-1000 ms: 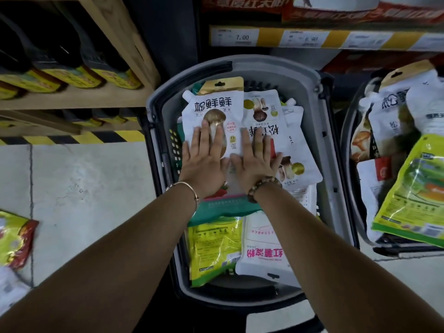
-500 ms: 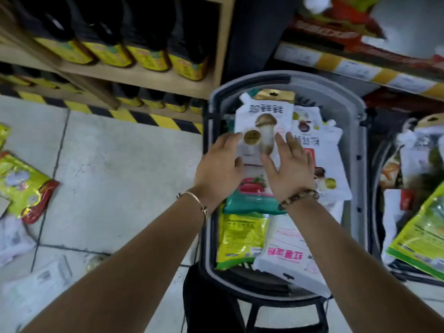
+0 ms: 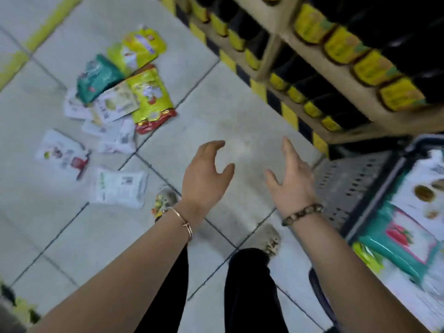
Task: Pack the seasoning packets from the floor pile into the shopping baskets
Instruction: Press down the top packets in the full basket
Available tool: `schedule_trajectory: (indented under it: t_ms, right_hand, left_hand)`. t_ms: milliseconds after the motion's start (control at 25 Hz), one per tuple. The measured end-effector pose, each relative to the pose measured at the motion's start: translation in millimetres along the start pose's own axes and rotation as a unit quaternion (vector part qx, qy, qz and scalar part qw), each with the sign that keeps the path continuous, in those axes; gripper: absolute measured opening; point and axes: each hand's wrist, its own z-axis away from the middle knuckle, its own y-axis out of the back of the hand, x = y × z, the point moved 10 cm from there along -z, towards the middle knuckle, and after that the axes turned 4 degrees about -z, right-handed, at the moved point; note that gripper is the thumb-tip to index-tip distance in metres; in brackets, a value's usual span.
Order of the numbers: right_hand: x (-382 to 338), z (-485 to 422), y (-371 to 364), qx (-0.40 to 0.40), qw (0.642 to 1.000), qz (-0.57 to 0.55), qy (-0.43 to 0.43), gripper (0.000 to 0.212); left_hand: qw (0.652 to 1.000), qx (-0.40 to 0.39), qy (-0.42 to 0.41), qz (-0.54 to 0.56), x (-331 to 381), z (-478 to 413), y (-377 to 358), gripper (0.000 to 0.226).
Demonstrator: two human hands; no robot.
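Fingers point(image 3: 210, 145) loosely spread over the floor point(image 3: 240, 116), packet pile point(image 3: 115, 104) well apart leftward

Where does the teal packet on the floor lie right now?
In the head view, upper left, the teal packet lies on the floor pile, just left of the red-ended yellow packet.

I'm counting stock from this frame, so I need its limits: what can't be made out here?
Head view, all motion-blurred:
Floor pile: packet print unreadable; lower white packets partly hidden under upper ones, so no sure count.
Shopping basket: cut off by the right edge; fill unknown.
Shelf bottles: yellow labels blurred, text illegible.
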Motion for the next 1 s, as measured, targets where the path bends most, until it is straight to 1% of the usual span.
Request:
schedule_trajectory:
  t_ms: [80,200,360,520,680,720,800,880,920,1000]
  right_hand:
    - [-51,-8,-50,-0.049,0.998,0.019,0.029,0.073]
    - [-116,-17,-116,-0.109,0.99,0.055,0.064,0.07]
    - [-186,-29,-200,-0.182,0.974,0.102,0.084,0.066]
    - [-230,-41,-271,-0.233,0.959,0.129,0.095,0.059]
    - [-248,-59,-358,-0.278,0.933,0.177,0.145,0.056]
    - [-249,-64,-381,-0.288,0.927,0.184,0.156,0.056]
    - [-250,-73,-433,-0.314,0.909,0.202,0.188,0.055]
    - [-251,-84,-490,-0.332,0.891,0.214,0.223,0.054]
    - [-254,-88,-514,-0.337,0.886,0.215,0.236,0.053]
    - [-263,-93,-561,-0.34,0.882,0.199,0.261,0.052]
  left_hand:
    - [0.998,0.02,0.062,0.009,-66,2,44,0.049]
    - [0.993,0.029,0.119,0.002,-148,2,98,0.049]
    - [0.978,0.052,0.202,0.018,-247,1,156,0.049]
    - [0.959,0.04,0.277,0.033,-330,7,165,0.05]
    - [0.935,0.043,0.35,-0.042,-415,16,148,0.05]
    - [0.925,0.047,0.373,-0.044,-437,18,138,0.051]
    - [0.903,0.053,0.427,-0.015,-484,21,110,0.054]
    - [0.869,0.069,0.485,0.066,-535,23,73,0.058]
    - [0.845,0.075,0.514,0.126,-557,24,55,0.061]
    - [0.777,0.122,0.565,0.251,-597,27,22,0.068]
